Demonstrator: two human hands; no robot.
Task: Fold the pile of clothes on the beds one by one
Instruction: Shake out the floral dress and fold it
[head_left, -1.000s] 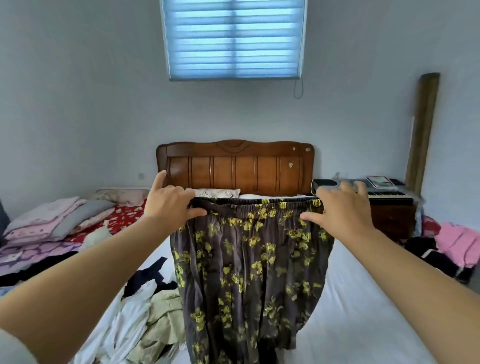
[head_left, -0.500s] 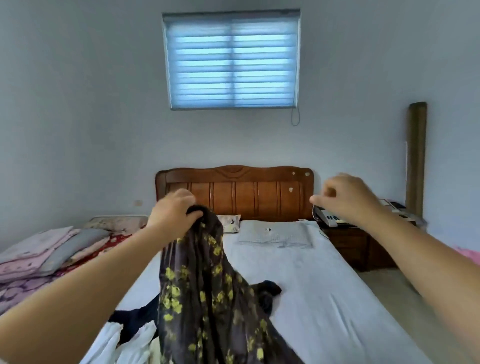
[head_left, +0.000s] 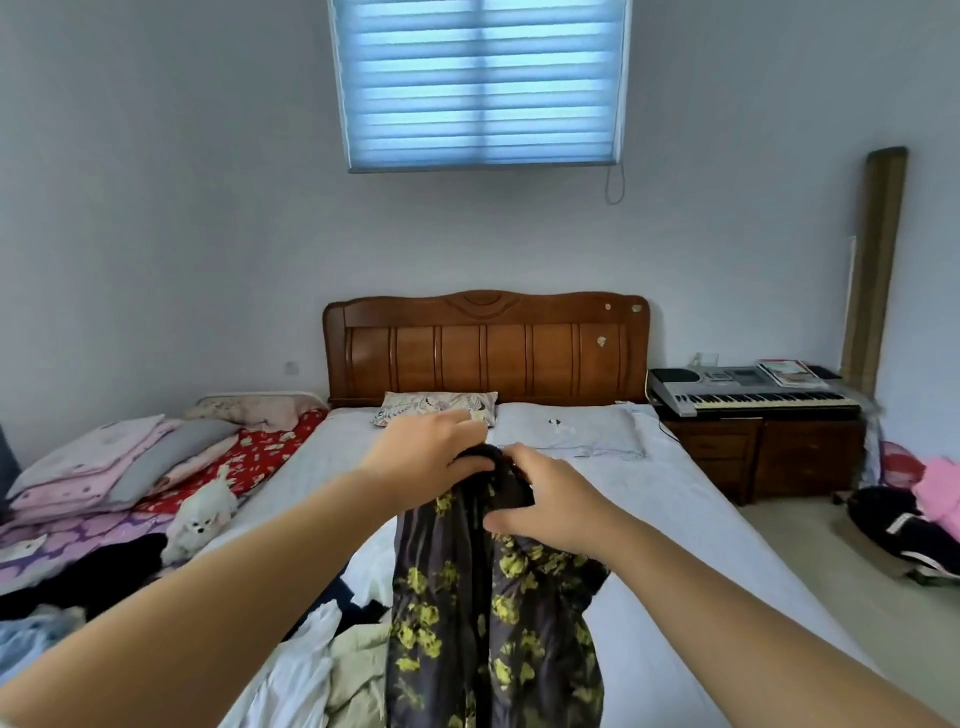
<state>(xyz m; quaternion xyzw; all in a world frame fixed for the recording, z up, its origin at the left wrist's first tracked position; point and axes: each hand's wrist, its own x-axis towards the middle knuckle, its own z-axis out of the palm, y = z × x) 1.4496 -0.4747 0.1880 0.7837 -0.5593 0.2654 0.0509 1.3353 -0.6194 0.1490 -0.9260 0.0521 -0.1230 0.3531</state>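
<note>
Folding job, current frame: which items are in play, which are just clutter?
In play: dark floral garment, held up by left hand and right hand; unfolded clothes pile on the bed.
Clutter: keyboard, plush dog, pillow, folded bedding.

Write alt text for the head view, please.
Both hands, left hand and right hand, grip the bunched waistband of dark yellow-flowered trousers hanging above a white bed, with unfolded clothes at lower left.

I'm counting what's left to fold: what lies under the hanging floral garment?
Beside and under the floral garment, held up by left hand and right hand, white and beige clothes show; whatever lies directly beneath is covered.
</note>
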